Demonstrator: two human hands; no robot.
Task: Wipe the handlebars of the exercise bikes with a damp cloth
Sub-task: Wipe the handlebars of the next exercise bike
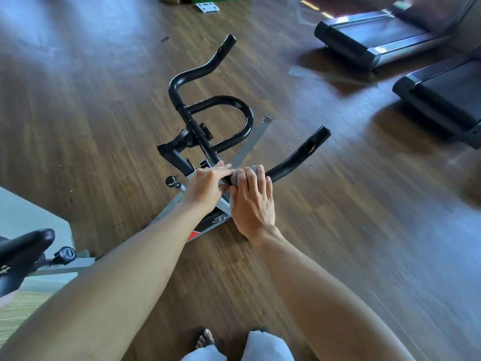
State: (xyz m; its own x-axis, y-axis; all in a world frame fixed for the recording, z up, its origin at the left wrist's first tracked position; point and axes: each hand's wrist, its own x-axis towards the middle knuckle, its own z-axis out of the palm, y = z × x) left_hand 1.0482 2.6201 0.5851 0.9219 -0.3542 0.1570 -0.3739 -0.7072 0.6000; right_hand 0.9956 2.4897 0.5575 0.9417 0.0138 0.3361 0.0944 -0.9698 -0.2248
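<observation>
The handlebar (205, 110) is a rigid black tube frame: two long horns swept forward, a closed loop between them, all fixed to the bike (208, 214) below, so it will not give or shift under pressure and can be leaned on. Its glossy coat looks slick, the more so once wet. The cloth (235, 177) is soft, small and bunched, a greyish wad that should mould round the tube. It sits on the near horn, close to the stem, under the right hand (253, 204), whose fingers curl over it and the bar together. The left hand (207, 186) grips the bar just beside it, fingers wrapped over the top, thumb hidden, likely bracing. The best hold for wiping seems a full wrap of cloth round the tube, slid along its length. The near horn runs free toward its open tip (322, 132), with bare floor (312, 243) under it and no obstacle; the treadmills (377, 40) stand well apart. The tighter spots are the clamp (194, 136) and the knob (171, 181) near the stem, where knuckles could catch.
</observation>
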